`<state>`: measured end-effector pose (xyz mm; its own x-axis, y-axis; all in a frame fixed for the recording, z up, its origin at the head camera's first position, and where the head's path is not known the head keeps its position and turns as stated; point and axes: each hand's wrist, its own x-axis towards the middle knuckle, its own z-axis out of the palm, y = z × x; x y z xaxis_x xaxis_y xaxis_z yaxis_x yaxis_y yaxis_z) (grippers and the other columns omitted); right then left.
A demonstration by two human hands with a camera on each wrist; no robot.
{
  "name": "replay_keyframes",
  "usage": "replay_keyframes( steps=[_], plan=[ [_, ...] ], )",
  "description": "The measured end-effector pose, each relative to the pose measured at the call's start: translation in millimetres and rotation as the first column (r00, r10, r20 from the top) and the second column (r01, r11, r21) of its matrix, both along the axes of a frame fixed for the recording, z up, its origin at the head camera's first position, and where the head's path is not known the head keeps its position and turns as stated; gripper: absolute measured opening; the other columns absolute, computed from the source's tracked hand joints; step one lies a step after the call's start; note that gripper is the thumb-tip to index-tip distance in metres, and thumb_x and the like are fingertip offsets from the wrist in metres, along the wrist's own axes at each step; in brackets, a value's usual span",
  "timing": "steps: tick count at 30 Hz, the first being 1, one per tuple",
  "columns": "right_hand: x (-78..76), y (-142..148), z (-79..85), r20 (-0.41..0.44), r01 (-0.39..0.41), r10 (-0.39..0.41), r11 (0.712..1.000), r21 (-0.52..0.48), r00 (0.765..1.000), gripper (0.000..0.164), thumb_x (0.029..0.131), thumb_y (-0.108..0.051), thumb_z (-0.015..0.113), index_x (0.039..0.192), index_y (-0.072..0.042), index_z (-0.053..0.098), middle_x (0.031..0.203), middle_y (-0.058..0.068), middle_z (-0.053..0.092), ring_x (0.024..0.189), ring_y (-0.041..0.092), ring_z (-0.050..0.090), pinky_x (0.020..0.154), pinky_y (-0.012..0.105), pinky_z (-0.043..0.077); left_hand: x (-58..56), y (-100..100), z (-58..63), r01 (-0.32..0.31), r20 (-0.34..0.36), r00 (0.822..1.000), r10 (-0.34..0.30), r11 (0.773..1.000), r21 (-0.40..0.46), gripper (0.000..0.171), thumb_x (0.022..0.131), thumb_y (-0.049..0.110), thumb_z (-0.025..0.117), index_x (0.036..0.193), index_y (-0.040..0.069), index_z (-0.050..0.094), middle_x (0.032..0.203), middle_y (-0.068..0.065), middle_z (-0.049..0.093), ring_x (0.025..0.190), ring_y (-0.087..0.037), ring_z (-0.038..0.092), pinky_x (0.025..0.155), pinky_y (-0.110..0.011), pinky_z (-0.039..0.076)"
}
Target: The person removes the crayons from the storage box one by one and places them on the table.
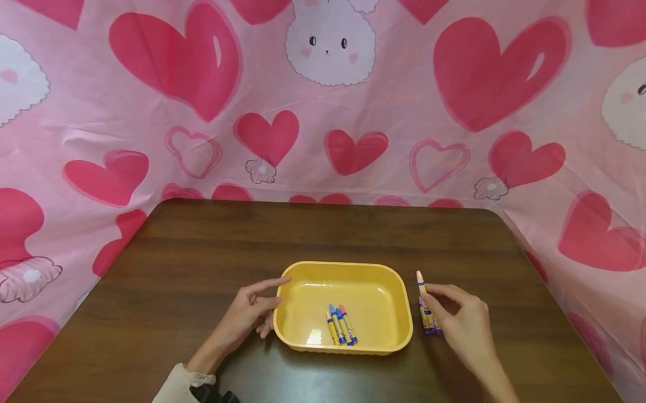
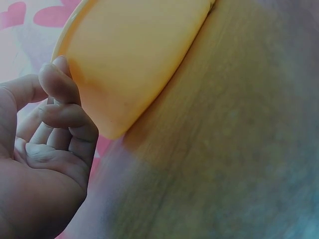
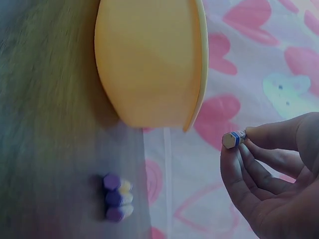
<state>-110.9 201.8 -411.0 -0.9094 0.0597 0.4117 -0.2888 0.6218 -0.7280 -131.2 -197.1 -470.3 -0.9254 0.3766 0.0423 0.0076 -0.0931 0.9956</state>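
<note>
A yellow plastic tray (image 1: 370,351) stands on the table, with several crayons (image 1: 341,325) lying together near its front. At its left rim my left hand (image 1: 245,312) holds on with thumb and index finger, the other fingers curled below outside the wall. My right hand (image 1: 466,328), raised off the table just right of the tray, pinches a peach-tipped crayon (image 1: 420,283) between thumb and fingertips. The right wrist view shows the flat end of this crayon (image 3: 232,140). Beneath that hand a small group of crayons (image 1: 429,323) lies side by side, partly hidden by it.
The dark wooden table (image 1: 321,231) reaches back to a pink cloth (image 1: 316,105) with hearts and rabbits, which hangs behind and along both sides. Dark straps (image 1: 214,398) sit at the wrists.
</note>
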Motion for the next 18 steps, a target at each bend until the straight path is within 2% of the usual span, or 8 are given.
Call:
replay_keyframes(
  steps=[6, 12, 18],
  plan=[
    [-1.5, 15.5, -11.7, 0.072, 0.082, -0.085, 0.996, 0.040, 0.994, 0.012, 0.086, -0.014, 0.079, 0.097, -0.009, 0.079, 0.093, 0.005, 0.076, 0.080, 0.000, 0.065, 0.068, 0.011, 0.048, 0.5, -0.2, -0.4, -0.011, 0.017, 1.000, 0.011, 1.000, -0.004, 0.050, 0.101, 0.015, 0.058, 0.145, -0.004, 0.045, 0.054, -0.002, 0.059, 0.041, -0.011, 0.051, 0.041, -0.023, 0.045],
    [-4.5, 29.1, -22.0, 0.154, 0.104, -0.104, 0.995, 0.005, 0.983, 0.016, 0.088, -0.018, 0.078, 0.099, -0.007, 0.079, 0.091, 0.008, 0.076, 0.075, -0.002, 0.064, 0.065, 0.012, 0.048, 0.2, -0.2, -1.0, -0.004, 0.010, 1.000, 0.004, 1.000, 0.000, 0.050, 0.101, 0.015, 0.058, 0.145, -0.005, 0.044, 0.054, -0.002, 0.059, 0.042, -0.011, 0.051, 0.041, -0.024, 0.045],
    [-9.7, 37.7, -28.3, 0.188, 0.142, -0.152, 0.988, 0.068, 0.970, 0.018, 0.088, -0.021, 0.078, 0.098, -0.007, 0.079, 0.087, 0.006, 0.075, 0.073, -0.003, 0.062, 0.063, 0.014, 0.045, -0.2, 0.2, -0.2, -0.008, 0.007, 1.000, 0.008, 1.000, -0.006, 0.049, 0.101, 0.014, 0.058, 0.145, -0.005, 0.045, 0.054, -0.003, 0.059, 0.042, -0.011, 0.051, 0.041, -0.024, 0.045]
  ],
)
